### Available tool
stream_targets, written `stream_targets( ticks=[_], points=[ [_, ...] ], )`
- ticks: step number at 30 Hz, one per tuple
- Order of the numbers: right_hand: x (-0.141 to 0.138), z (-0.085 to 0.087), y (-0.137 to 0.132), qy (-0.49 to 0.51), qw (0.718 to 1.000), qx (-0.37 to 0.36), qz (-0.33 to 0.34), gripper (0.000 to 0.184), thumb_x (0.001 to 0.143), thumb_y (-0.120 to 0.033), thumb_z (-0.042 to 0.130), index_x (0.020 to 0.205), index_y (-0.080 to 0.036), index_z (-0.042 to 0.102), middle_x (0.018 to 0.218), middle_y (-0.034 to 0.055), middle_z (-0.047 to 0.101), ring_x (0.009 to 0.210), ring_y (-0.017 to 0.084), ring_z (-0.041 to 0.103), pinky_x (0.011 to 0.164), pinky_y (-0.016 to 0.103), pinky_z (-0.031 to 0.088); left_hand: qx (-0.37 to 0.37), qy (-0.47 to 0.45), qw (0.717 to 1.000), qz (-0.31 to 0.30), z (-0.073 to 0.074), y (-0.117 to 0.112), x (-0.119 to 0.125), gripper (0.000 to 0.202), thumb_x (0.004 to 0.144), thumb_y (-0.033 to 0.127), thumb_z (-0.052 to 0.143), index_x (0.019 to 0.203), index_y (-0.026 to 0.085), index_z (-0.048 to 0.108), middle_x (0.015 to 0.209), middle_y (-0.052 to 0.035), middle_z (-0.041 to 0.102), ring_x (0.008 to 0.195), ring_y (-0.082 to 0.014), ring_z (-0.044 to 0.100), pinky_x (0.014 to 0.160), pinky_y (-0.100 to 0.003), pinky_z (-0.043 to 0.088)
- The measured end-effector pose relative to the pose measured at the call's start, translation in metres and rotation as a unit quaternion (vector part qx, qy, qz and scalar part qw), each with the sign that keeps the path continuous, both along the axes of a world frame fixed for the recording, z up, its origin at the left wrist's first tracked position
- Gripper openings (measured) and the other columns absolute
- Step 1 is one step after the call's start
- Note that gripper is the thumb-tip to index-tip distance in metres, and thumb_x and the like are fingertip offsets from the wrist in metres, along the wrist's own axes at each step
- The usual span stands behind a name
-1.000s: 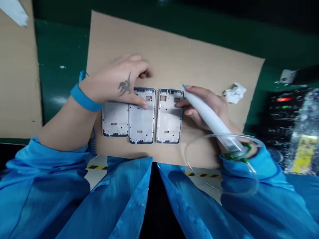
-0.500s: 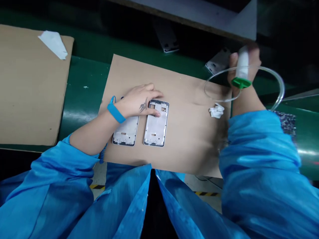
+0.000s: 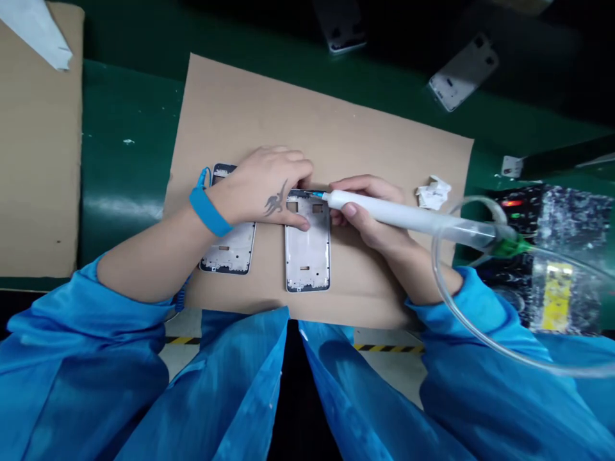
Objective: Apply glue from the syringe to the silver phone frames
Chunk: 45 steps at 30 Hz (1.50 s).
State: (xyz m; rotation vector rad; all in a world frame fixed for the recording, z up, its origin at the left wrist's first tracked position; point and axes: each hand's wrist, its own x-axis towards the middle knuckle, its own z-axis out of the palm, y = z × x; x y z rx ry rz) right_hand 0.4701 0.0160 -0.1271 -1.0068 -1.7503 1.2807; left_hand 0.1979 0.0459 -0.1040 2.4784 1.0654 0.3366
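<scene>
Two silver phone frames lie side by side on a brown cardboard sheet (image 3: 336,115). My left hand (image 3: 264,189) rests flat over the top of both, thumb pressing the upper left of the right frame (image 3: 308,250) and palm covering part of the left frame (image 3: 229,246). My right hand (image 3: 369,214) grips a white dispensing syringe (image 3: 408,218) like a pen. Its blue tip touches the top edge of the right frame. A clear hose (image 3: 461,320) loops from the syringe's green end cap over my right sleeve.
A crumpled white wipe (image 3: 433,192) lies on the cardboard at the right. Two more frames (image 3: 462,72) sit on the green belt at the back. A second cardboard sheet (image 3: 33,160) lies at the left, and a control box with lights (image 3: 538,211) stands at the right.
My right hand came back from the far right of the belt with the syringe and set its tip on the right frame. The third frame is gone from the cardboard. My left hand stayed put.
</scene>
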Motion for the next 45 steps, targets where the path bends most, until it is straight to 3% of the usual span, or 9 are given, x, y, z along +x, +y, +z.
stream_targets(
  ticks=[4, 9, 23, 33, 41, 45],
  points=[
    [-0.006, 0.000, 0.007, -0.028, 0.999, 0.046, -0.004, 0.043, 0.093, -0.067, 0.093, 0.111, -0.028, 0.084, 0.095, 0.0054, 0.084, 0.074, 0.023, 0.077, 0.061, 0.035, 0.063, 0.000, -0.001, 1.000, -0.001, 0.001, -0.003, 0.004, 0.067, 0.077, 0.064, 0.106, 0.110, 0.016, 0.074, 0.111, -0.0099, 0.077, 0.103, -0.0306, 0.071, 0.090, -0.041, 0.048],
    [-0.007, -0.006, 0.001, -0.041, 0.997, 0.035, -0.047, 0.041, 0.096, -0.069, 0.088, 0.107, -0.030, 0.082, 0.086, 0.0030, 0.081, 0.064, 0.022, 0.070, 0.051, 0.035, 0.056, -0.034, 0.012, 0.999, -0.013, 0.006, 0.000, 0.003, 0.055, 0.093, 0.070, 0.091, 0.107, 0.021, 0.070, 0.112, -0.0124, 0.076, 0.103, -0.0328, 0.069, 0.094, -0.048, 0.051],
    [-0.007, -0.002, 0.000, -0.082, 0.995, 0.039, -0.044, 0.040, 0.098, -0.068, 0.085, 0.111, -0.030, 0.082, 0.099, 0.0053, 0.083, 0.080, 0.025, 0.079, 0.063, 0.037, 0.067, -0.079, 0.023, 0.997, 0.001, 0.011, 0.000, 0.007, 0.054, 0.090, 0.068, 0.093, 0.109, 0.023, 0.070, 0.122, -0.0151, 0.076, 0.116, -0.0403, 0.068, 0.107, -0.059, 0.051],
    [-0.009, 0.000, 0.002, -0.079, 0.995, 0.040, -0.050, 0.042, 0.095, -0.071, 0.088, 0.104, -0.030, 0.084, 0.086, 0.0029, 0.081, 0.062, 0.021, 0.070, 0.051, 0.035, 0.056, -0.073, 0.027, 0.997, -0.002, 0.014, -0.001, 0.007, 0.048, 0.090, 0.061, 0.095, 0.100, 0.024, 0.065, 0.119, -0.0145, 0.075, 0.113, -0.0380, 0.069, 0.100, -0.054, 0.052],
    [-0.009, 0.002, 0.001, -0.071, 0.996, 0.022, -0.042, 0.043, 0.094, -0.072, 0.089, 0.103, -0.030, 0.084, 0.087, 0.0038, 0.083, 0.066, 0.023, 0.074, 0.055, 0.037, 0.061, -0.066, 0.011, 0.998, -0.006, 0.011, -0.001, 0.005, 0.047, 0.091, 0.059, 0.095, 0.102, 0.023, 0.067, 0.118, -0.0135, 0.075, 0.115, -0.0374, 0.068, 0.101, -0.053, 0.051],
    [-0.009, 0.004, 0.001, -0.058, 0.997, 0.018, -0.038, 0.043, 0.092, -0.069, 0.091, 0.102, -0.028, 0.083, 0.086, 0.0043, 0.083, 0.061, 0.020, 0.070, 0.054, 0.036, 0.057, -0.063, 0.032, 0.997, 0.005, 0.010, -0.001, 0.006, 0.048, 0.092, 0.065, 0.090, 0.104, 0.025, 0.067, 0.117, -0.0103, 0.075, 0.112, -0.0349, 0.068, 0.098, -0.050, 0.052]
  ],
)
